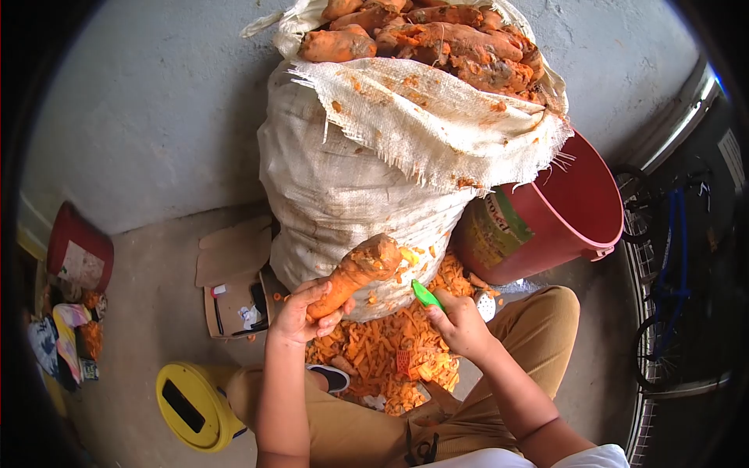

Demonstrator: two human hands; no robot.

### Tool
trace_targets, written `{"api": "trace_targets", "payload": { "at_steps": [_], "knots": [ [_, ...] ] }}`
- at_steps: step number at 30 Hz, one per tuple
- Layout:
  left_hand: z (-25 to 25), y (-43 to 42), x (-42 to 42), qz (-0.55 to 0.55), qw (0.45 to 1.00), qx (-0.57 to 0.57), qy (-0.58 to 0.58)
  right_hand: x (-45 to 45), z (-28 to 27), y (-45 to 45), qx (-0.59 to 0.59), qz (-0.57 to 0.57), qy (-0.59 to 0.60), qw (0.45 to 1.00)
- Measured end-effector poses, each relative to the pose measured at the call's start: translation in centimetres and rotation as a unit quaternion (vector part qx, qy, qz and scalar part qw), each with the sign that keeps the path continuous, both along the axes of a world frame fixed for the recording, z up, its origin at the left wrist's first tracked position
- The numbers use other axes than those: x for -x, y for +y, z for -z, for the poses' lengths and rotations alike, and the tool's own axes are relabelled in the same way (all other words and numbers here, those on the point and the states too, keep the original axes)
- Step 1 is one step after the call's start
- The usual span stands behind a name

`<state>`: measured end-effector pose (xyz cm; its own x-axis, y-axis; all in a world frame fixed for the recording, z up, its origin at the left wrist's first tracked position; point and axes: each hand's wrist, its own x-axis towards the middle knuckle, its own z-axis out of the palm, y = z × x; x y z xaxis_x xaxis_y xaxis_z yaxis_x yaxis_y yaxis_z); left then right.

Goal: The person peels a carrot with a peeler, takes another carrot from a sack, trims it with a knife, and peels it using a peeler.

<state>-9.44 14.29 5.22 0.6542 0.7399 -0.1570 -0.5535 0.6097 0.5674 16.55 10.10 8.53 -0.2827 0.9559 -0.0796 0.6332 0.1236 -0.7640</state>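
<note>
My left hand is wrapped round the lower end of a thick orange carrot, which tilts up to the right in front of the sack. Its upper end is brown and rough. In my right hand is a small green peeler, gripped with the thumb along it and its tip apart from the carrot. The peeler's blade does not show clearly. Below both hands lies a heap of orange peelings on the floor, between my legs. A big white woven sack full of carrots stands just beyond.
Right of the sack, a large red bucket leans or stands close against it. An open cardboard box with small items lies to the left, near a yellow container. Another red bucket is far left; a blue bicycle is at right.
</note>
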Motion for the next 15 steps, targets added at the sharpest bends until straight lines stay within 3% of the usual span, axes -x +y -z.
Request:
{"api": "trace_targets", "payload": {
  "at_steps": [4,15],
  "knots": [
    [-0.52,-0.14,-0.06,-0.004,1.000,-0.011,-0.001,0.19,-0.14,0.04,-0.029,-0.011,0.052,0.998],
    [-0.83,-0.25,-0.01,-0.004,1.000,-0.016,0.006,0.46,-0.34,0.24,-0.031,-0.018,0.060,0.998]
  ]
}}
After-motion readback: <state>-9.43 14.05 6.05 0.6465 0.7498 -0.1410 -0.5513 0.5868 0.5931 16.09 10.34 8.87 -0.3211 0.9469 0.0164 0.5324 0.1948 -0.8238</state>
